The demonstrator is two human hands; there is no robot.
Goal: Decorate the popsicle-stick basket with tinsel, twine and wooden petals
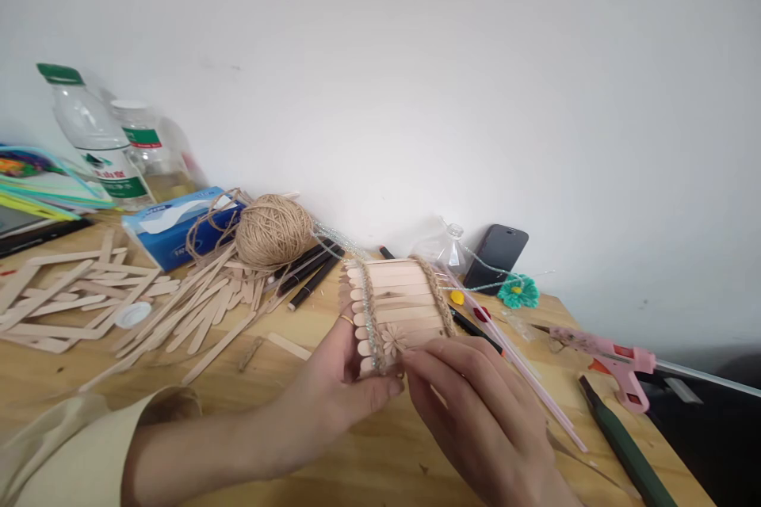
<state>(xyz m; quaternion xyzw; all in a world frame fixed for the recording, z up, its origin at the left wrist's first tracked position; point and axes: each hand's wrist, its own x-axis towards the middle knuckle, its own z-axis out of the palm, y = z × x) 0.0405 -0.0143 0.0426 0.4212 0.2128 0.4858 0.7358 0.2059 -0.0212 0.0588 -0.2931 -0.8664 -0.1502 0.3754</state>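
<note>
A small holder made of popsicle sticks (pixel 397 301) lies on its side on the wooden table (pixel 333 475), bound with twine and a strip of sparkly trim. My left hand (pixel 342 388) grips its near end from below and the left, thumb pressed under it. My right hand (pixel 476 404) pinches at a little wooden flower (pixel 393 341) on the holder's near edge. Both hands are closed on the piece.
Loose popsicle sticks (pixel 196 317) and stick frames spread over the left. A ball of jute twine (pixel 273 230), tissue box (pixel 178 230), black pens, two bottles (pixel 112 150), a phone (pixel 496 253), a teal flower (pixel 518 291), a pink glue gun (pixel 612 356) and a green-handled tool (pixel 624 444) stand around.
</note>
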